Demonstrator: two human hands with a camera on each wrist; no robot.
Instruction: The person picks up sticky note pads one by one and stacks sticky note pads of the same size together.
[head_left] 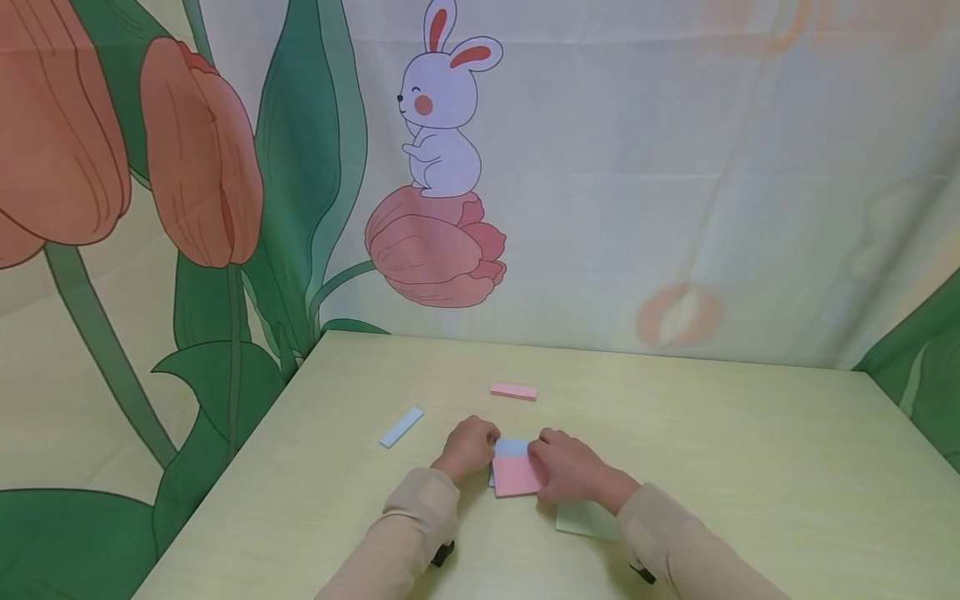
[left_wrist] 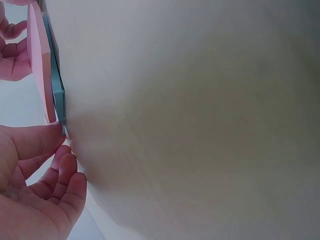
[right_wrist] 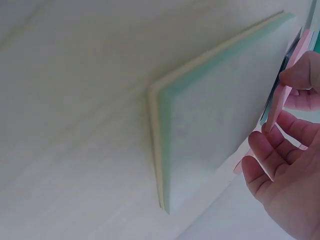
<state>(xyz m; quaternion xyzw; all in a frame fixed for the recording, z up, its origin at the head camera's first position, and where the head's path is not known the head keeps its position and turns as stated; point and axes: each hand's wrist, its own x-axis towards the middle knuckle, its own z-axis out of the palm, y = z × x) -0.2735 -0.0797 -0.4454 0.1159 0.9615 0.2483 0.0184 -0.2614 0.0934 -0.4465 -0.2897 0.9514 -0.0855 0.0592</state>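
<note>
A square pink pad (head_left: 517,478) lies over a blue pad (head_left: 512,447), whose far strip and left edge show past it. My left hand (head_left: 468,447) pinches the blue pad's corner; in the left wrist view, thumb and finger of that hand (left_wrist: 37,175) meet at the end of the blue edge (left_wrist: 58,90), close to the pink one (left_wrist: 40,60). From the right side my right hand (head_left: 573,468) holds the pink pad, its thumb and fingers (right_wrist: 287,155) on the pink edge (right_wrist: 276,107) in the right wrist view.
A light green pad (head_left: 587,520) lies by the right forearm; a pale yellow layer shows under it (right_wrist: 156,130). A narrow blue strip (head_left: 401,427) is at the left, a narrow pink strip (head_left: 513,391) farther back. Behind the table (head_left: 750,467) hangs a printed cloth (head_left: 600,167).
</note>
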